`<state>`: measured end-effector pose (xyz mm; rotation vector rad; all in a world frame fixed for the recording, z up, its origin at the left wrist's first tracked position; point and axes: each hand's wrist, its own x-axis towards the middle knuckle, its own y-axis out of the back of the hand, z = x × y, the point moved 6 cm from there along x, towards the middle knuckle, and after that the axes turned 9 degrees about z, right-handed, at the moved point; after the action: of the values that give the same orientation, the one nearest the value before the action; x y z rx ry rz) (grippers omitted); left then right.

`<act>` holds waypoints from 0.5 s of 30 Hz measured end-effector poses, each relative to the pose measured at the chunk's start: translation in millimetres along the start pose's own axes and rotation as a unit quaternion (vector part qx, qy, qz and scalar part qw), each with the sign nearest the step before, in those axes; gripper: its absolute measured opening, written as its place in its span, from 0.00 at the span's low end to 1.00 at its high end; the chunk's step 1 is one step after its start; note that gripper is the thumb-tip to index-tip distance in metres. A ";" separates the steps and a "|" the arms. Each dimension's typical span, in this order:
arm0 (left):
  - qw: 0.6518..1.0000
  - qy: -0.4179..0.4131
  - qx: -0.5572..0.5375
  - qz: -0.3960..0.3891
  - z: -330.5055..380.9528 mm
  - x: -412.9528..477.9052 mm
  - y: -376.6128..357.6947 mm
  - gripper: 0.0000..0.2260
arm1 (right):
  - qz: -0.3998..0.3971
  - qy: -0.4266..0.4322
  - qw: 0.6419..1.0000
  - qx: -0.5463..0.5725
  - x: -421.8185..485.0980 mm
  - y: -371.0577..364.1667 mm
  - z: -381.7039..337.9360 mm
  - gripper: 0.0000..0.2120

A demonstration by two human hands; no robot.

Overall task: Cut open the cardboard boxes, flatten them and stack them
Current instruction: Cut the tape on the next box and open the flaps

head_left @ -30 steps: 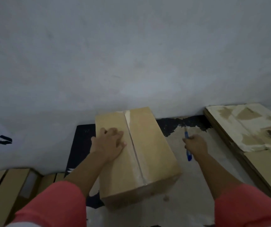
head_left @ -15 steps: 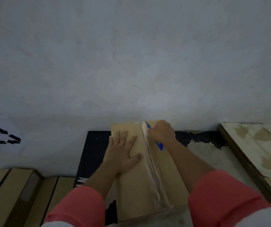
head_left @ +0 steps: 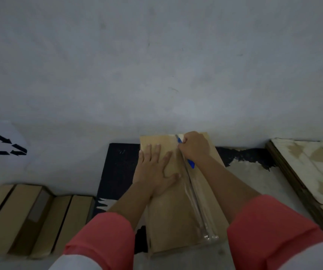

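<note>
Box (head_left: 168, 221) under flat left hand (head_left: 154, 172); right hand (head_left: 195, 148) grip curled round blue cutter (head_left: 191, 164).

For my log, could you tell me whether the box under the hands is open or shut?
Shut: the cardboard box has both flaps flat, with clear tape running along the seam.

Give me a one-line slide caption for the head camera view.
Left hand flat on a taped cardboard box, right hand holding a blue cutter at the seam's far end.
</note>
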<state>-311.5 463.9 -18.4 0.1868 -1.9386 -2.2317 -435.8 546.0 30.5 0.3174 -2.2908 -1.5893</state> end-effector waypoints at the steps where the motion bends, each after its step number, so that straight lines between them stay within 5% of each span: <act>1: 1.000 0.000 0.002 -0.002 0.4 -0.2 0.5 0.35 | -0.004 0.005 1.000 -0.009 0.8 0.0 -2.5 0.17; 15: 0.999 -0.013 0.031 -0.001 -1.6 2.9 -2.5 0.36 | -0.036 0.009 0.999 -0.011 -63.5 9.9 9.2 0.18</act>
<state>-314.1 462.1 -21.0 0.1682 -2.0242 -2.1871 -380.9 580.6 27.7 0.4118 -2.2697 -1.6386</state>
